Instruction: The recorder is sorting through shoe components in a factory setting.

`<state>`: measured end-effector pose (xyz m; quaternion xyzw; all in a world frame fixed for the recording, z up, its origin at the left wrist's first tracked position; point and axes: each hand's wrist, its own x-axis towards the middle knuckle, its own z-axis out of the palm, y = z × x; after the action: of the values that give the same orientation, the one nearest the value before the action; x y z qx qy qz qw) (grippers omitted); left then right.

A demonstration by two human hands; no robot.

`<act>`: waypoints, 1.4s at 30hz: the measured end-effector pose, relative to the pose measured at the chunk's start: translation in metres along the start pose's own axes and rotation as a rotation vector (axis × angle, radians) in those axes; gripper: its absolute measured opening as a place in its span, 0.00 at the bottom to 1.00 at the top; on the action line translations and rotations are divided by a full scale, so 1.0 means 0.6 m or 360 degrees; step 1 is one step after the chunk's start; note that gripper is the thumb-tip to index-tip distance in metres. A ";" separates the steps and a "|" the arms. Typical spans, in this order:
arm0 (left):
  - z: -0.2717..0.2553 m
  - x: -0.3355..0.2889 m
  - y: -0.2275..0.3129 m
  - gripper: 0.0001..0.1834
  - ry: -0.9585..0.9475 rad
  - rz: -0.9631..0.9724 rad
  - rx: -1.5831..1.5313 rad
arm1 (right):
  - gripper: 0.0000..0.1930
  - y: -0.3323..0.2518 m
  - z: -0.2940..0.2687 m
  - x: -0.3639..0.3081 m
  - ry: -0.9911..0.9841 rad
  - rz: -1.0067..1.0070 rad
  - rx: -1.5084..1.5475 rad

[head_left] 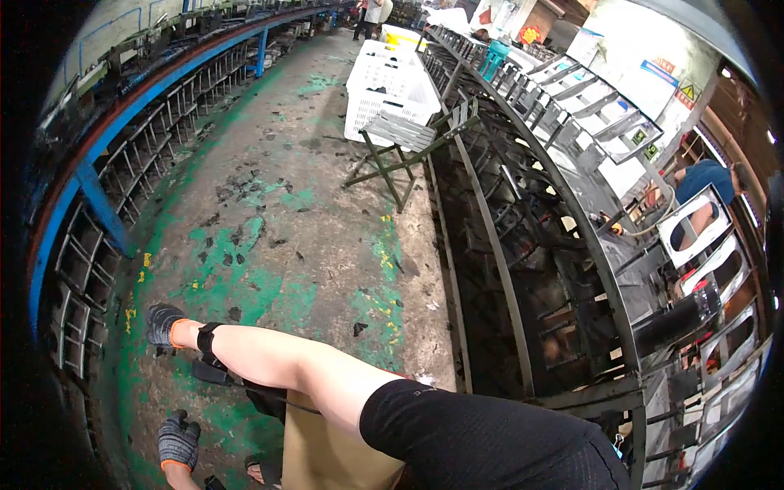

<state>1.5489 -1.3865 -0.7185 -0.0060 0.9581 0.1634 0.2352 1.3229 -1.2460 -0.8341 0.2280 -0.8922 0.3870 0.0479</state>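
- Grey knit gloves with orange cuffs on both hands; camera looks down at a worn green-painted concrete floor (269, 245)
- Right hand (163, 322) reaches across to the left on a bare forearm, black strap at the wrist; fingers curled downward, grasping nothing that I can see
- Left hand (178, 441) low near the bottom edge, fingers loosely bent, nothing visibly held
- Brown cardboard box (318, 449) sits just beneath the right forearm
- Folding stool (400, 143) and white crate (388, 86) stand well apart, beside the dark metal conveyor rack (572, 245)
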 end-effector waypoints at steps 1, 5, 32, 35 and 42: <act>0.001 0.003 -0.001 0.25 0.0012 0.0001 -0.0007 | 0.14 0.000 -0.006 -0.001 0.0008 -0.0017 -0.0015; -0.006 0.028 0.038 0.26 0.0046 0.0144 -0.0023 | 0.14 0.054 -0.050 0.004 0.0116 -0.0179 -0.0162; -0.029 0.013 0.015 0.30 0.0039 0.0090 0.0144 | 0.17 -0.016 -0.095 -0.009 -0.0275 0.0213 -0.0191; -0.015 0.006 -0.024 0.30 0.0026 0.0060 0.0103 | 0.17 -0.052 -0.083 -0.014 -0.0398 -0.0012 -0.0328; -0.040 -0.009 0.016 0.29 0.0016 -0.0009 0.0120 | 0.19 -0.039 -0.085 -0.019 -0.0288 0.0144 -0.0158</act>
<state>1.5421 -1.3855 -0.6932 -0.0007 0.9648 0.1263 0.2309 1.3389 -1.2194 -0.7858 0.2191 -0.9202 0.3219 -0.0392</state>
